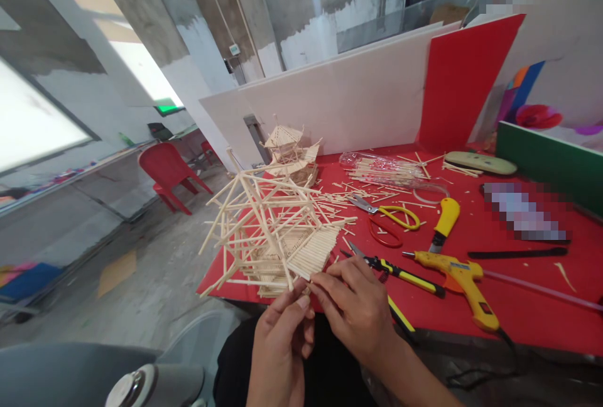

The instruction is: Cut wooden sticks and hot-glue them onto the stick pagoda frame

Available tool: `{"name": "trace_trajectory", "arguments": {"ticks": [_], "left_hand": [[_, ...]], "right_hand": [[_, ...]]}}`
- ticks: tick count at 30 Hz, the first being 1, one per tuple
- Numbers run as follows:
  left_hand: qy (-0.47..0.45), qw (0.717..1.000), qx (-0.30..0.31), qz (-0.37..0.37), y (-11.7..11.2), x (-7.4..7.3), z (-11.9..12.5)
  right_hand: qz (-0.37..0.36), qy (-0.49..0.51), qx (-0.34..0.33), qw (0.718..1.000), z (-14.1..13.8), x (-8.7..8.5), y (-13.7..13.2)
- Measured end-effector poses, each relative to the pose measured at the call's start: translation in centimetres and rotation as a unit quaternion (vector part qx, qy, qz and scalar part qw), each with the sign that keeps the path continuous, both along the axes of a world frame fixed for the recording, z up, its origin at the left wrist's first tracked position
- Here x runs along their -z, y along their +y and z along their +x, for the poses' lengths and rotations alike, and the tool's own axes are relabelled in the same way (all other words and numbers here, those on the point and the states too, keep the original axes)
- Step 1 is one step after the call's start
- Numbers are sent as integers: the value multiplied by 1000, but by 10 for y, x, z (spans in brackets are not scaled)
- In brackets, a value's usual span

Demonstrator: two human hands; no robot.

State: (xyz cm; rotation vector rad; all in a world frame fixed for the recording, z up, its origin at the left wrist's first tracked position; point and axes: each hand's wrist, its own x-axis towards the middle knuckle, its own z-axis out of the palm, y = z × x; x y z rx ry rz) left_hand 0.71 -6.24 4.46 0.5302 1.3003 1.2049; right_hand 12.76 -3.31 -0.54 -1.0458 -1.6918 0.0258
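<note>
A model building made of thin wooden sticks (268, 225) stands at the near left corner of the red table (518, 313). My left hand (281, 344) and my right hand (355, 303) meet just below the model's near edge. Both hands pinch a short wooden stick (306, 286) between their fingertips, close to the model's slatted roof. A second, smaller stick model (289, 149) stands behind the first.
On the table lie loose sticks, a clear bag of sticks (386, 170), scissors (389, 218), a yellow utility knife (443, 222), pliers (400, 272) and a yellow glue gun (466, 281). White and red boards (461, 80) stand behind. A red chair (167, 171) is at left.
</note>
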Motion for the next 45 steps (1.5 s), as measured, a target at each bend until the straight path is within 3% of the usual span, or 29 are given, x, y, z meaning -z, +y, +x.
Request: {"name": "trace_trajectory", "arguments": {"ticks": [35, 40, 45], "left_hand": [[4, 1000, 7, -5, -3, 4, -3], [19, 999, 25, -18, -8, 18, -1], [51, 996, 71, -6, -10, 36, 7]], "right_hand": [[14, 31, -11, 999, 4, -1, -9], [-48, 34, -1, 998, 20, 9, -21], [-200, -38, 105, 973, 60, 14, -11]]}}
